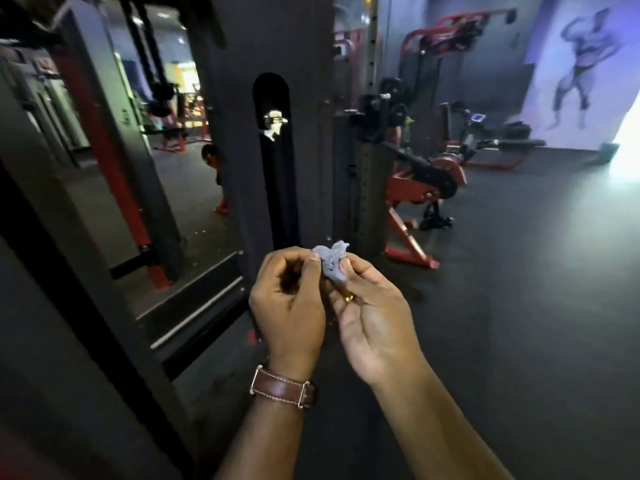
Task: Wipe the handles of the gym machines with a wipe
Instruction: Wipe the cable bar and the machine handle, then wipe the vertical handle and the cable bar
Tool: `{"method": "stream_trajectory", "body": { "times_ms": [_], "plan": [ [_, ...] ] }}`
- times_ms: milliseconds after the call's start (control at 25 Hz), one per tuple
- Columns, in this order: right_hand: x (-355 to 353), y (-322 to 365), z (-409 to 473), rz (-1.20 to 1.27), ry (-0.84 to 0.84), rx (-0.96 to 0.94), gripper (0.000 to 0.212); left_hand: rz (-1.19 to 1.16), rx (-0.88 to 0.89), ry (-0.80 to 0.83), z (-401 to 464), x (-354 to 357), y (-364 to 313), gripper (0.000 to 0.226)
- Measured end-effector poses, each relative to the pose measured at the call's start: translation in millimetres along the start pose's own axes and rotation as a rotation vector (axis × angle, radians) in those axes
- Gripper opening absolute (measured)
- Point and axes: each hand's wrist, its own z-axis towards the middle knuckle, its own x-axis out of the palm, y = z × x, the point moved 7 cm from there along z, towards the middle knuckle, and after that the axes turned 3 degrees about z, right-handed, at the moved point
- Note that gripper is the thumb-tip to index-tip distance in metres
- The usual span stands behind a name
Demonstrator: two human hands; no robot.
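Note:
A small crumpled grey-blue wipe (331, 259) sits between both hands at the centre of the view. My left hand (291, 303), with a brown leather watch strap on the wrist, pinches its left side with thumb and curled fingers. My right hand (372, 313), palm up with a gold ring on one finger, holds the wipe's right side at the fingertips. Straight ahead stands the dark column of a cable machine (277, 161) with a tall slot in it. No machine handle is clearly visible near my hands.
A black frame post (86, 265) runs diagonally at the left. Red and black gym machines (422, 181) stand at the right behind the column. Dark rubber floor (519, 289) stretches to the right. A wall with a painted figure (581, 71) is at the far right.

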Motion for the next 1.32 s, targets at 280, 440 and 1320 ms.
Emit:
{"method": "stream_trajectory", "body": {
  "times_ms": [280,440,1320],
  "plan": [
    [-91,96,55,-0.126,-0.127,-0.100,0.026,-0.146,-0.168,0.042,-21,141,55,0.015],
    [-117,131,94,-0.256,-0.159,-0.177,0.028,-0.167,-0.157,0.161,-15,201,77,0.017],
    [-198,236,533,-0.473,-0.255,-0.448,0.021,-0.342,-0.605,0.495,235,523,352,0.011]
  ]
}}
